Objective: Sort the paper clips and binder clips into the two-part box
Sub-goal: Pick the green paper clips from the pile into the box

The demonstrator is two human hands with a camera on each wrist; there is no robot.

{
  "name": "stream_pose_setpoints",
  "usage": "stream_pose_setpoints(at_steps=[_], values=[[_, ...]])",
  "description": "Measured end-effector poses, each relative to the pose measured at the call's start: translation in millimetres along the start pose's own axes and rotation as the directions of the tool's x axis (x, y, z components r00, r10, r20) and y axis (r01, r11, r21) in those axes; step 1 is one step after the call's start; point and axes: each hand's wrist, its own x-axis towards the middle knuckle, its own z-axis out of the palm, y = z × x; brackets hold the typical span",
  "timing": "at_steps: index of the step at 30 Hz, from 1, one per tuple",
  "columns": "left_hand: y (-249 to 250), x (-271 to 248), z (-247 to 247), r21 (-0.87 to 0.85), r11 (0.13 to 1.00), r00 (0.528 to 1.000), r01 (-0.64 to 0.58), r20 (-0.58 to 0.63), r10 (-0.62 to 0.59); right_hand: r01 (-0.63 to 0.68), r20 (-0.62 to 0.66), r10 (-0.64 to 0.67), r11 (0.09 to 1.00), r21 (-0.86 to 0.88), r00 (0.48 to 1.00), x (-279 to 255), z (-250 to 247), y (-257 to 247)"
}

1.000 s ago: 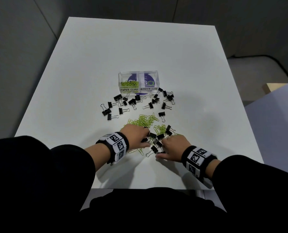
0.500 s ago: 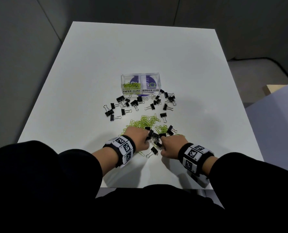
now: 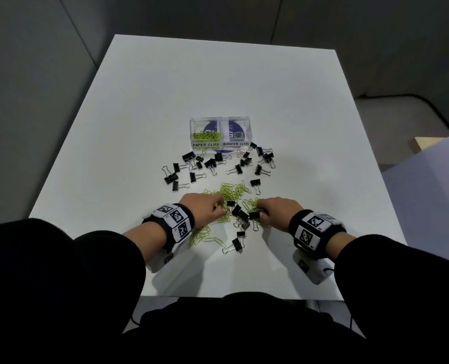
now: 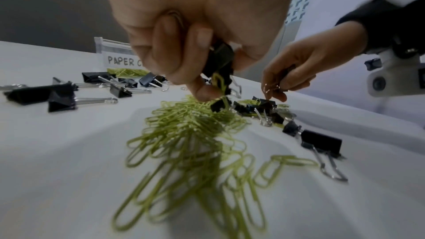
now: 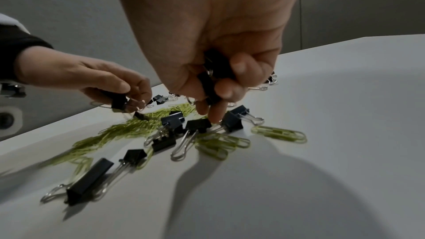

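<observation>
Picking binder clips out of the mixed pile looks like the step in hand. The left hand (image 4: 195,30) has its fingers curled round a few black binder clips (image 4: 218,61), with one green paper clip (image 4: 218,81) dangling off them. The right hand (image 5: 214,46) is bunched the same way round its own handful of binder clips (image 5: 214,75), fingertips just touching the pile.

Most loose paper clips (image 3: 231,193) sit at 12 o'clock from the hands, with more at 6 o'clock of the left one. A scatter of binder clips (image 3: 210,162) lies between that pile and the box (image 3: 250,127). Its left half, labelled PAPER CLIPS, has some green ones in; I can't see anything in the right half, labelled BINDER CLIPS.

My guess for next: carry both handfuls up to the right half, and shake off that stray paper clip first or it lands in the wrong side.

It's a plain white table (image 3: 139,114), grey walls around it, and a cable (image 3: 425,103) on the floor at 2 o'clock.
</observation>
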Motion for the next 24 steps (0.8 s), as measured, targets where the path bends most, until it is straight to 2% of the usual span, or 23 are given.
stream_pose_setpoints(at_steps=[8, 13, 18, 21, 24], values=[[-13.5, -5.8, 0.9, -0.102, 0.995, 0.999, 0.003, 0.043, 0.002, 0.025, 0.002, -0.025, 1.0, -0.005, 1.0, 10.4, -6.1, -3.6], [-25.5, -3.2, -5.5, -0.168, 0.986, 1.0, 0.009, 0.029, -0.004, 0.076, 0.055, -0.074, 0.997, -0.03, 0.996, 19.6, -12.2, -7.8], [-36.2, -1.6, -20.2, -0.236, 0.97, 0.997, -0.051, 0.041, 0.063, 0.131, 0.056, -0.134, 0.99, 0.045, 0.989, 32.9, -27.5, -6.6], [-44.5, 6.9, -35.7, -0.277, 0.959, 0.995, -0.061, 0.057, 0.079, 0.163, 0.002, -0.163, 0.985, 0.054, 0.987, 51.5, -42.2, -6.0], [-54.6, 27.6, -51.6, -0.297, 0.955, 1.0, -0.008, 0.017, 0.014, 0.146, -0.109, -0.138, 0.987, 0.066, 0.984, 80.1, -60.4, -6.0]])
